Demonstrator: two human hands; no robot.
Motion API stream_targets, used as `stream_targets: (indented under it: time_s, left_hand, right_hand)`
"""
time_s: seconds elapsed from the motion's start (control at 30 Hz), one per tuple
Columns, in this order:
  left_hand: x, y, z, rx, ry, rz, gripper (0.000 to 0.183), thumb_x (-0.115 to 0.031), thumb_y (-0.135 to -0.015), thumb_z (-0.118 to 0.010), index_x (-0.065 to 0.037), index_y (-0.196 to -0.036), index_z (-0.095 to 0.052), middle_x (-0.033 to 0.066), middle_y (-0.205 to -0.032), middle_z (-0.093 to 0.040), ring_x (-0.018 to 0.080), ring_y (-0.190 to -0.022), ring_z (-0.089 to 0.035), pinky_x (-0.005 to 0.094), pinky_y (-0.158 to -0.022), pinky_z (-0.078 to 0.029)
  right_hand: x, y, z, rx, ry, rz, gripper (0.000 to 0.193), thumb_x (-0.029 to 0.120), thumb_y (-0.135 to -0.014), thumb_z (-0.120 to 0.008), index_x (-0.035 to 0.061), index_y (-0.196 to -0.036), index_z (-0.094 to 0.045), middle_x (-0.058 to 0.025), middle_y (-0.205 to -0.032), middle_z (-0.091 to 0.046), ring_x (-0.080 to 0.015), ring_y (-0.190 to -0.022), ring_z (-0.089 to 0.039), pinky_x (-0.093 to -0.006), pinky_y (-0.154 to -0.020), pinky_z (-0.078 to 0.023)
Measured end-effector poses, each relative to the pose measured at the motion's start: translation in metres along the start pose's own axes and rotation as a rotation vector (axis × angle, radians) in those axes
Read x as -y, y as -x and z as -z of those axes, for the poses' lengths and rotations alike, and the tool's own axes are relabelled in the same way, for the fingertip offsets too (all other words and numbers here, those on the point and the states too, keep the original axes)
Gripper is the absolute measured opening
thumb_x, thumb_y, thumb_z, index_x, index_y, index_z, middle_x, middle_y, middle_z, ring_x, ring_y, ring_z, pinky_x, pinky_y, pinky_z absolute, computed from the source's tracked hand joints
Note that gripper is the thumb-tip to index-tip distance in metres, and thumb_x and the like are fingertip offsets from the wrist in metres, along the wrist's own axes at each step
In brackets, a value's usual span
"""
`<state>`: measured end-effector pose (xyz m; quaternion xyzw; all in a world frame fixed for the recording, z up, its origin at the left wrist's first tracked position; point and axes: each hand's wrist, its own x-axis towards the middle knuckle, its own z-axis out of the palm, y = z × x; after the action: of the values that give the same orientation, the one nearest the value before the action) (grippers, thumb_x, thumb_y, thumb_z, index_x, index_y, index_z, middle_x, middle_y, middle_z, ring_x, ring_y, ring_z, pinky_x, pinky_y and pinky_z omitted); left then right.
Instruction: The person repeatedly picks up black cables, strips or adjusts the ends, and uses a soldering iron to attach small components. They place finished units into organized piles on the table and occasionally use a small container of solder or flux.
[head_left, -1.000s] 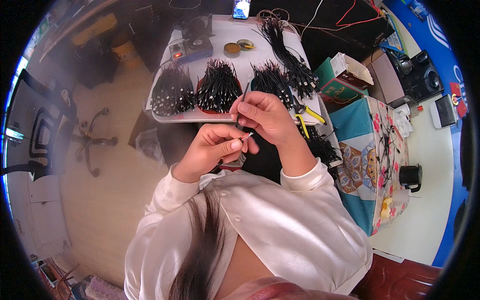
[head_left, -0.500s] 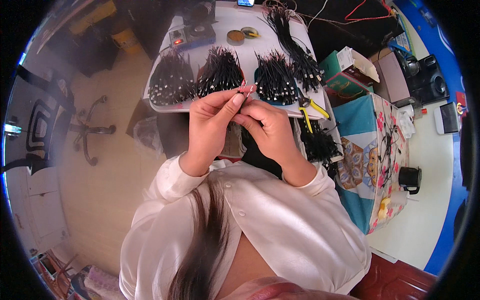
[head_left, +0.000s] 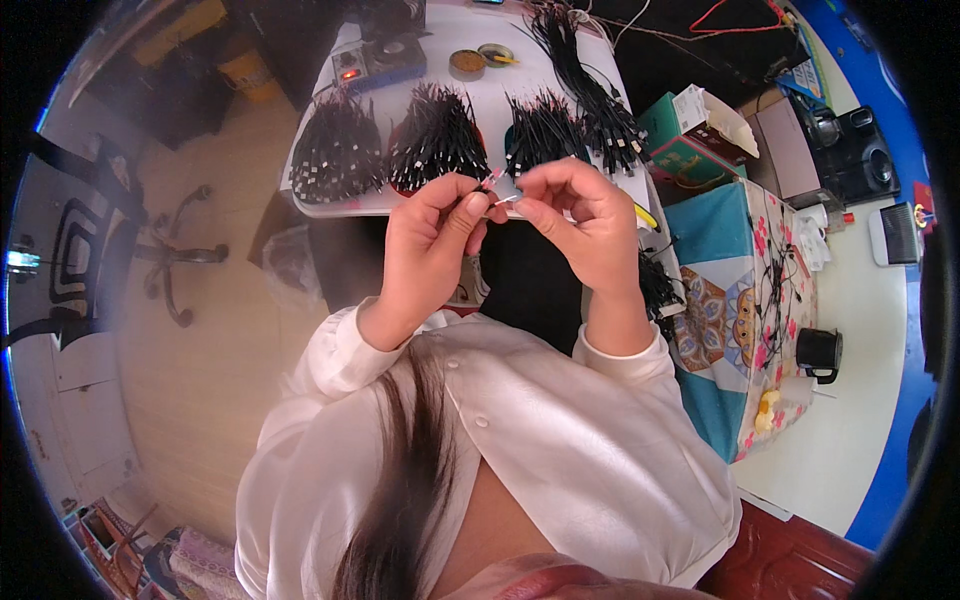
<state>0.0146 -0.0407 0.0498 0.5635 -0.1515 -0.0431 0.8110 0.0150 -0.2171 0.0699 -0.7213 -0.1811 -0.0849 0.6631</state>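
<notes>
My left hand [head_left: 430, 245] is closed, pinching a thin black cable [head_left: 482, 190] between thumb and forefinger. From that grip short red and white wire ends [head_left: 506, 200] stick out toward the right. Thumb and forefinger of my right hand [head_left: 590, 230] close around the tip of the white wire; its other fingers are curled. Both hands are held just off the near edge of the white table [head_left: 400, 208]. Behind them lie bundles of black cables with pale connectors, one at the left [head_left: 338, 150], one in the middle [head_left: 438, 140] and one at the right [head_left: 545, 130].
Another long cable bundle [head_left: 590, 100] runs along the table's right side. Farther back are a round tin [head_left: 466, 66], its lid [head_left: 495, 55] and a device [head_left: 375, 70] with a red light. Yellow-handled pliers [head_left: 646, 216] are mostly hidden. A green box [head_left: 690, 130] stands at right.
My right hand has moved up and right, away from the left hand, and now holds the white wire's end. It now covers most of the pliers. My left hand has stayed nearly still.
</notes>
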Motion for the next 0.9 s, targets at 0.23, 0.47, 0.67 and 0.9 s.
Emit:
stream_targets:
  time_s: [0.23,0.47,0.67,0.9]
  left_hand:
    - [0.000,0.003,-0.006,0.009,-0.008,-0.004,0.014,-0.009,-0.094,-0.056,0.002,-0.095,-0.065,0.0037,-0.079,-0.066,0.0043,-0.060,-0.049,0.0190,-0.053,-0.040]
    - [0.003,0.006,-0.006,-0.066,-0.363,-0.172,0.011,-0.007,-0.092,-0.059,0.001,-0.089,-0.065,0.0022,-0.066,-0.060,0.0047,-0.058,-0.049,0.0205,-0.052,-0.039]
    - [0.002,0.006,0.002,0.085,0.303,0.159,0.014,-0.009,-0.095,-0.054,0.001,-0.089,-0.062,-0.0006,-0.069,-0.057,0.0029,-0.057,-0.041,0.0175,-0.049,-0.027]
    - [0.004,0.007,0.003,0.147,0.396,0.199,0.014,-0.010,-0.094,-0.056,0.002,-0.092,-0.063,0.0024,-0.073,-0.059,0.0048,-0.057,-0.044,0.0176,-0.047,-0.027]
  right_hand:
    - [0.007,0.000,-0.003,0.015,0.134,0.045,0.008,-0.003,-0.083,-0.067,-0.0025,-0.088,-0.061,-0.0051,-0.085,-0.061,-0.0081,-0.070,-0.059,-0.0197,-0.062,-0.047]
    - [-0.002,0.007,-0.015,-0.082,-0.192,-0.099,0.009,0.008,-0.087,-0.067,0.0020,-0.085,-0.061,0.0002,-0.075,-0.062,-0.0016,-0.062,-0.051,-0.0165,-0.055,-0.040]
    - [-0.014,0.009,-0.015,-0.006,-0.797,-0.362,0.009,0.012,-0.091,-0.062,0.0028,-0.092,-0.060,-0.0023,-0.081,-0.063,-0.0060,-0.068,-0.054,-0.0179,-0.060,-0.043]
    - [-0.003,0.013,-0.014,0.002,-0.573,-0.300,0.011,0.010,-0.092,-0.061,0.0005,-0.097,-0.060,-0.0048,-0.091,-0.064,-0.0090,-0.079,-0.060,-0.0208,-0.070,-0.047]
